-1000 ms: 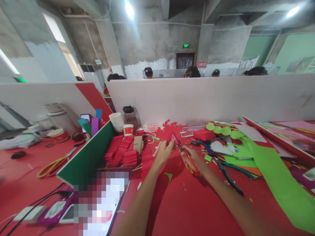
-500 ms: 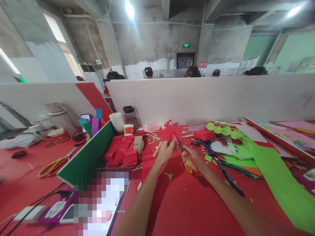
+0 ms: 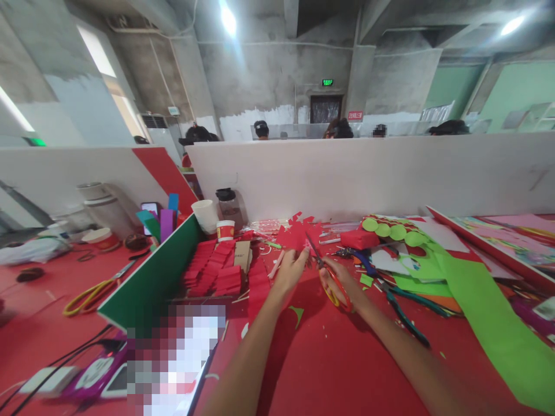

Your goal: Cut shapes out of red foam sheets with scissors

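Observation:
My right hand (image 3: 336, 281) is closed around the red-and-yellow handles of a pair of scissors (image 3: 319, 263), whose blades point up and to the left. My left hand (image 3: 291, 268) pinches a small pink piece of paper (image 3: 308, 245) close to the blades. Just beyond both hands lie red paper scraps (image 3: 292, 234). Left of my left hand are stacks of folded red paper (image 3: 228, 280) beside a brown card piece (image 3: 243, 254). A green scrap (image 3: 297, 315) rests on the red table between my forearms.
Pliers (image 3: 403, 315), a red packet (image 3: 359, 238) and a long green sheet (image 3: 489, 318) lie to the right. A green divider (image 3: 147, 277), a white cup (image 3: 205, 216) and a dark-lidded bottle (image 3: 228, 207) stand left. A white partition (image 3: 347, 173) runs along the back; people's heads show beyond it.
Hardly anything differs. Both hands stay in nearly the same place with the scissors and the pink paper; the view has shifted very slightly.

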### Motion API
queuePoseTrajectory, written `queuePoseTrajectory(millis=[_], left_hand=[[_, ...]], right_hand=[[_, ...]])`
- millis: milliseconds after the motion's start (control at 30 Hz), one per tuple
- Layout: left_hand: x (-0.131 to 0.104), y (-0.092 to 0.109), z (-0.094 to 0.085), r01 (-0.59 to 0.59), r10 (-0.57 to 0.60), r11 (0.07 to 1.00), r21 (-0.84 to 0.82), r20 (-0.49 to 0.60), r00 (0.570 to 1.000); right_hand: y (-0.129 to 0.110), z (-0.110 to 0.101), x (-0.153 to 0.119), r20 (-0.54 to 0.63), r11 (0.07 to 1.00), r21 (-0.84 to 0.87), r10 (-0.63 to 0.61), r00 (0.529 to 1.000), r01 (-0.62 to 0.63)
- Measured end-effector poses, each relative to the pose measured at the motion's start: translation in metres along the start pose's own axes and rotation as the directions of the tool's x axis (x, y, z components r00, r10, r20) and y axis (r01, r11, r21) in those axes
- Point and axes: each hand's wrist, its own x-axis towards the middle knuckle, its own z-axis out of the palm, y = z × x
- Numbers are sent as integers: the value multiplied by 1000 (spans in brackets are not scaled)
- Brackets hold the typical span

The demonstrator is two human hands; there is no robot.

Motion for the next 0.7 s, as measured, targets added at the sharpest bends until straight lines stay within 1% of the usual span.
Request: queuePoseTrajectory(millis=[333, 467, 567, 700], left_hand=[[-2, 3, 2, 30, -30, 1000, -10, -25, 999], [-2, 2, 2, 20, -20, 1000, 2, -22, 1000], [-4, 2, 0, 17, -16, 999, 36, -29, 999], [-8, 2, -4, 59, -53, 990, 124, -49, 997]], right_hand=[[4, 0, 0, -27, 1000, -11, 11, 1000, -11], [5, 1, 0, -35, 1000, -11, 12, 999, -13], [6, 2, 1, -30, 1000, -1, 9, 1000, -9], [8, 3, 1, -45, 997, 71, 28, 999, -25]])
